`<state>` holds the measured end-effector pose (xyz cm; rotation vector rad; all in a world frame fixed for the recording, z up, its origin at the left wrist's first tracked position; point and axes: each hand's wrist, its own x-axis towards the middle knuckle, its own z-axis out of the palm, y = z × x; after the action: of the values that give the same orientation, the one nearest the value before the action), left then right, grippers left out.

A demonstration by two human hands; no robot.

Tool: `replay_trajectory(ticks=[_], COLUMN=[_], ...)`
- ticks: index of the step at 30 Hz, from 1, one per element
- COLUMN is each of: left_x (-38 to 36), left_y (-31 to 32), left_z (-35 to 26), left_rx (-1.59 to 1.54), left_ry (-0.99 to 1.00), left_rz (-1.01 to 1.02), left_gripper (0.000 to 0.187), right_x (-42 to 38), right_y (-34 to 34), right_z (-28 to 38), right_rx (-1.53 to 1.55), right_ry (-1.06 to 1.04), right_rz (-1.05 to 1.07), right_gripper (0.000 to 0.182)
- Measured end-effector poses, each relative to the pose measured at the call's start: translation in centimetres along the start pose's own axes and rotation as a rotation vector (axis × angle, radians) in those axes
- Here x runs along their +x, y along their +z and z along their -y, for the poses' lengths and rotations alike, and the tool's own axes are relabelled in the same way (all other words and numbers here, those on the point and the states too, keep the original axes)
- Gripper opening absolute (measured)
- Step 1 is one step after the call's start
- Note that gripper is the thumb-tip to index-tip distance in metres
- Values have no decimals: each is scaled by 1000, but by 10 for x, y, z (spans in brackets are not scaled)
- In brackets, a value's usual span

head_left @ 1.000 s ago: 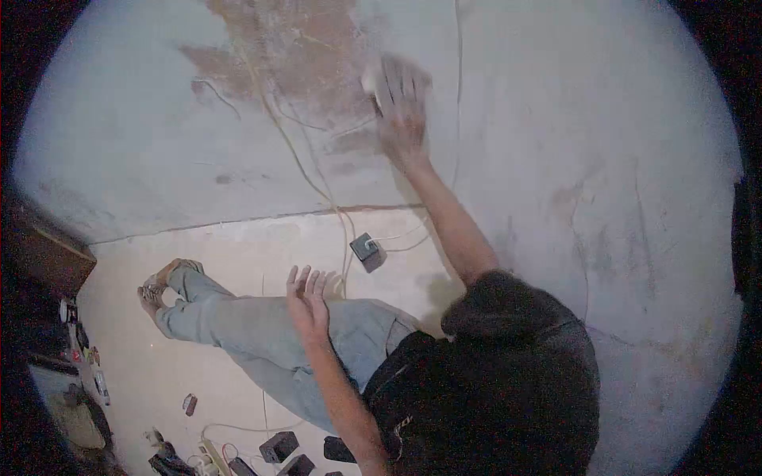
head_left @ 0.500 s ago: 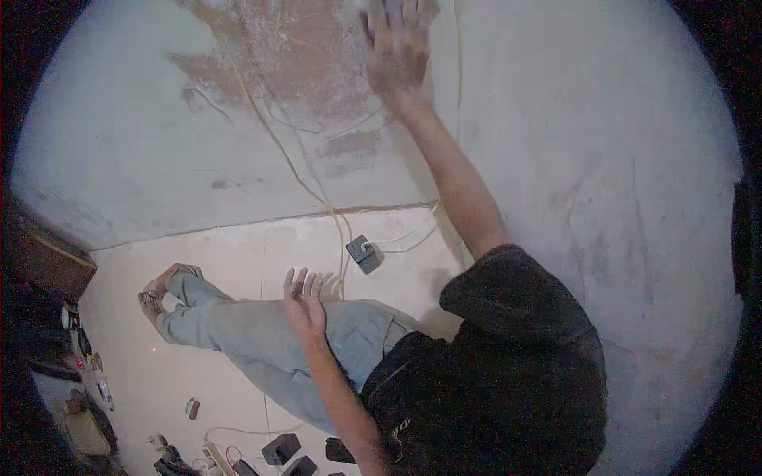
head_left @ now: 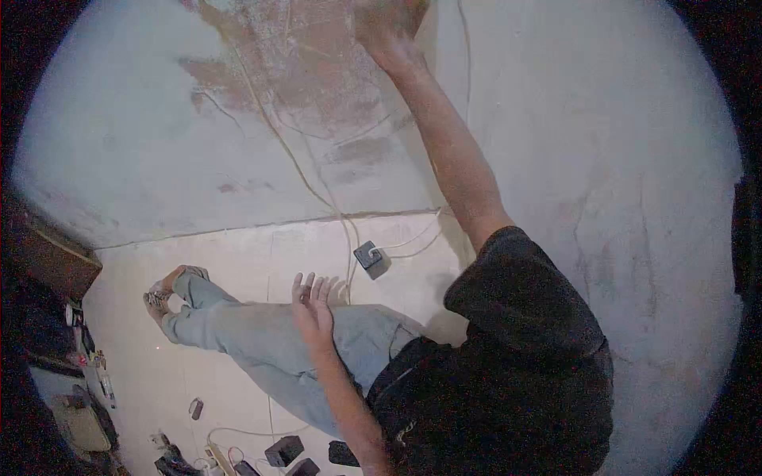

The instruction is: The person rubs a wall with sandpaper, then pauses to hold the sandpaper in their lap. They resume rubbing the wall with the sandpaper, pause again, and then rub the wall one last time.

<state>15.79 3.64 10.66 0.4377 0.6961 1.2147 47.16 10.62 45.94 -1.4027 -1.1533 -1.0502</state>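
My right hand [head_left: 389, 28] is raised over the right side of a worn reddish patch [head_left: 317, 71] on the pale wall [head_left: 135, 143]. It is blurred and cut off by the top edge, so its fingers and anything in them cannot be made out. Whether it touches the wall is unclear. My left hand [head_left: 313, 309] hangs in front of my blue jeans [head_left: 262, 333], fingers spread, holding nothing. Close beyond it, a yellowish cable [head_left: 274, 127] runs down the wall to the floor. A black plug box [head_left: 367, 255] with a white lead lies there.
Along the bottom of the pale floor [head_left: 230, 262] are black blocks [head_left: 284, 451], a power strip [head_left: 216, 458] and a small dark object [head_left: 196, 408]. A brown box [head_left: 59, 258] and assorted items stand at the left. Another wall [head_left: 556, 119] rises at the right.
My right hand has moved up and slightly left, its fingers leaving the frame. My left hand has shifted slightly right and down within the view. The whole view has shifted a little.
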Motion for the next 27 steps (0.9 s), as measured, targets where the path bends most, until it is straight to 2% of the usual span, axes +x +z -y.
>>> replay_trajectory(ticks=[1,2,4,6,8,9,11,13,15,16,18,21,24,27], left_x=[0,-1,-4,-7,-8,-10,-8,-2,-4,-4,-4,-8,-5,-5], left_y=[1,1,2,3,-1,-3,-5,3,7,8,5,9,1,0], left_z=[0,-2,-4,-6,-4,-3,-2,-2,-2,-1,-3,-8,-5,-3], left_rx=[2,-8,-13,8,-5,-15,-13,-6,-35,-35,8,-15,-2,-28], left_ry=[-3,1,3,7,25,32,9,-22,-28,-34,-2,-2,-6,-21], left_rz=[-2,3,16,8,50,86,34,0,-50,-46,-10,-23,-3,-3], left_gripper=[51,51,51,49,48,46,45,44,43,43,44,44,44,45], right_x=[3,-11,-72,-148,-205,-200,-175,-102,-50,-27,3,-62,-155,-166], right_y=[1,2,11,21,12,13,17,18,16,12,6,20,15,18], right_z=[2,0,-12,-16,-19,-18,-13,-9,-11,-8,1,-12,-19,-20], right_rx=[-79,-79,-235,-52,-147,-133,-201,-95,256,248,-136,-72,-153,-148], right_ry=[-90,-86,-93,-26,4,-7,22,-36,60,59,-44,45,-41,-59], right_rz=[-202,-199,26,49,309,312,220,-9,63,64,-126,-29,58,76], right_gripper=[55,55,46,49,51,51,50,49,48,48,55,50,49,49])
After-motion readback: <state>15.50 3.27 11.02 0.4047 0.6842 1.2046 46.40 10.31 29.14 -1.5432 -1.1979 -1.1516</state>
